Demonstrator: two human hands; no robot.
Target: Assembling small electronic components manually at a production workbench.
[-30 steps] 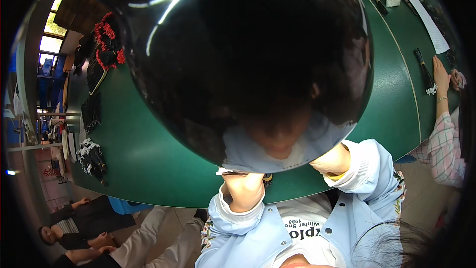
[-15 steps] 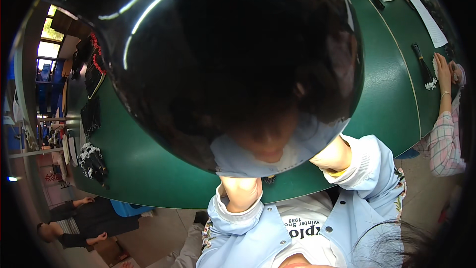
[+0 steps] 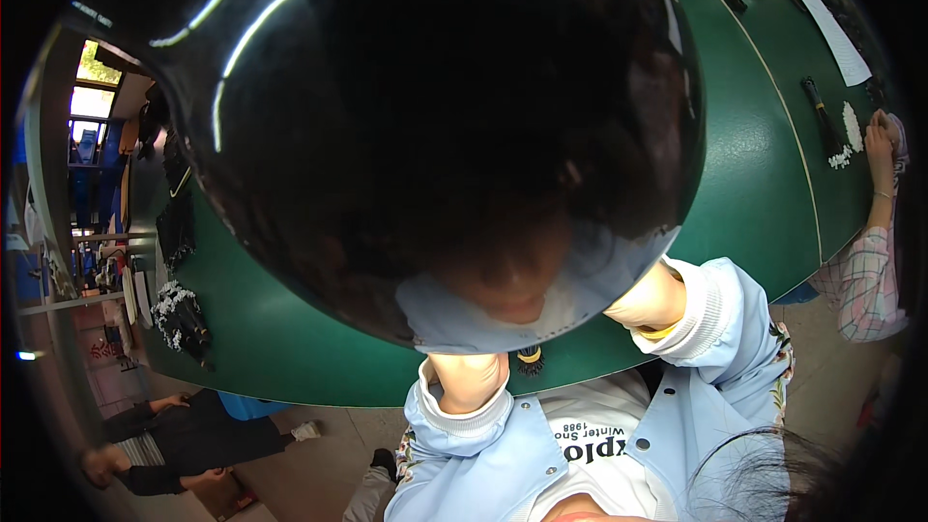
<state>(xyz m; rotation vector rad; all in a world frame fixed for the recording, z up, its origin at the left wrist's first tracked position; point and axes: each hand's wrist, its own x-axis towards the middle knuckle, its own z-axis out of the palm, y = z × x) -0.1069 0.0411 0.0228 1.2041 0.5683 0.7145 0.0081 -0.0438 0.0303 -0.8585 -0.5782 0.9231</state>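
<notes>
A large, glossy black rounded object (image 3: 464, 155) fills the middle of the view and covers what lies behind it. My left hand (image 3: 471, 379) goes behind its lower edge, with only the wrist and a little of the palm side showing. Farther right, my right hand (image 3: 646, 302) is likewise covered past the wrist, where a yellow band shows. The fingers of both hands are hidden, so I cannot see what they hold. Close to my left wrist, a small black bristly bundle with a yellow band (image 3: 530, 360) lies on the green table (image 3: 609, 353).
Black bundles with white tips (image 3: 179, 317) lie at the table's left. At the right are a black bundle (image 3: 822, 118), white pieces (image 3: 852, 128), a paper sheet (image 3: 822, 19) and a co-worker's hands (image 3: 880, 145). Another person (image 3: 184, 440) is at the lower left.
The black rounded object has shifted slightly left in view, and more of the yellow-banded bundle shows. My wrists barely move. The co-worker's hands have drawn away from the white pieces; the lower-left person has moved.
</notes>
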